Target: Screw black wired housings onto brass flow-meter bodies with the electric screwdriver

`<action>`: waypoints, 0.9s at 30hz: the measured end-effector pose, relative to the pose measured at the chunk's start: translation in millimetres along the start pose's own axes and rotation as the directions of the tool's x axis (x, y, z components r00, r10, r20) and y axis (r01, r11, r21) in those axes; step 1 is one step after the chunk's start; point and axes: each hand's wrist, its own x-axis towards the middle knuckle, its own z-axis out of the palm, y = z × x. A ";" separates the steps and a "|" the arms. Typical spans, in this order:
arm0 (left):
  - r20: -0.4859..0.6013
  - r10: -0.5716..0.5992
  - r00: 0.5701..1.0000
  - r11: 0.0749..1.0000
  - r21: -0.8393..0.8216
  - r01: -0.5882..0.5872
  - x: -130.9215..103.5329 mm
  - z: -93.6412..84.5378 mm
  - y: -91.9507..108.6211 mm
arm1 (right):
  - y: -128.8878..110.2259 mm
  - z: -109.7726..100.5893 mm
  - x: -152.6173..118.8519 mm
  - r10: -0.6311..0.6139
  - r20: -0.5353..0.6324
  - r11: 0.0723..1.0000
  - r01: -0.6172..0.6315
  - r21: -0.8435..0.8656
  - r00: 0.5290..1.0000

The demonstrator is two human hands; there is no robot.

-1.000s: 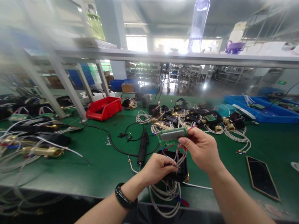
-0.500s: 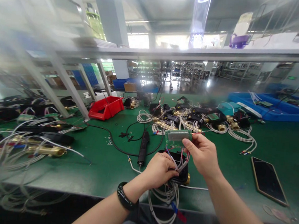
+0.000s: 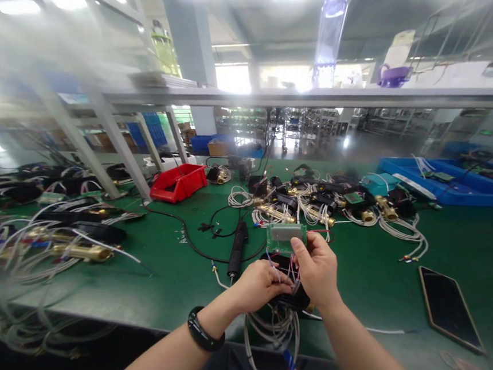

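Between thumb and fingers, my right hand point(image 3: 319, 266) grips the right edge of a green circuit board point(image 3: 273, 242) with a grey display. The board is held up over a black housing point(image 3: 303, 298). Thin coloured wires point(image 3: 294, 268) run from it down into the housing. My left hand point(image 3: 264, 281) has its fingers closed at those wires, inside the housing's opening; its fingertips are partly hidden. Below the housing, coiled grey cables point(image 3: 273, 348) hang over the bench edge. A black electric screwdriver point(image 3: 237, 250) lies to the left of my left hand.
A red bin point(image 3: 180, 184) stands at the back left. Brass fittings with black housings point(image 3: 288, 203) crowd the back middle, and more cabled units point(image 3: 81, 248) fill the left. At right lie a phone point(image 3: 451, 309) and, farther back, a blue tray point(image 3: 457, 192). A shelf point(image 3: 280, 98) spans above.
My right hand has brought the circuit board slightly left and lower, closer to the housing. My left hand stays at the wires. The camera view has shifted a little.
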 end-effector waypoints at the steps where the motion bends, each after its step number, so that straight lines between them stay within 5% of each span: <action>1: 0.007 0.002 1.000 1.000 0.024 -0.002 0.3 0.0 -1.0 | 1.8 1.2 -1.3 -0.005 -0.001 1.000 0.005 -0.004 1.000; 5: 0.007 0.022 1.000 1.000 -0.002 -0.022 -2.9 -4.5 -0.1 | 1.8 0.2 0.0 0.015 -0.006 1.000 -0.015 0.016 1.000; 11: -0.291 0.000 0.957 0.987 -0.156 -0.047 -19.4 -1.8 -4.6 | -11.7 -9.0 7.7 0.052 0.058 0.996 -0.056 0.069 0.997; 19: -0.199 0.093 0.976 0.980 -0.156 -0.125 -18.5 1.1 0.4 | -12.7 -4.7 4.0 -0.248 0.154 0.961 0.263 -0.087 0.957; 27: -0.251 -0.018 0.968 0.999 -0.046 0.007 -13.9 3.4 3.2 | -3.9 -8.1 10.5 -0.216 0.100 0.973 0.223 -0.058 0.971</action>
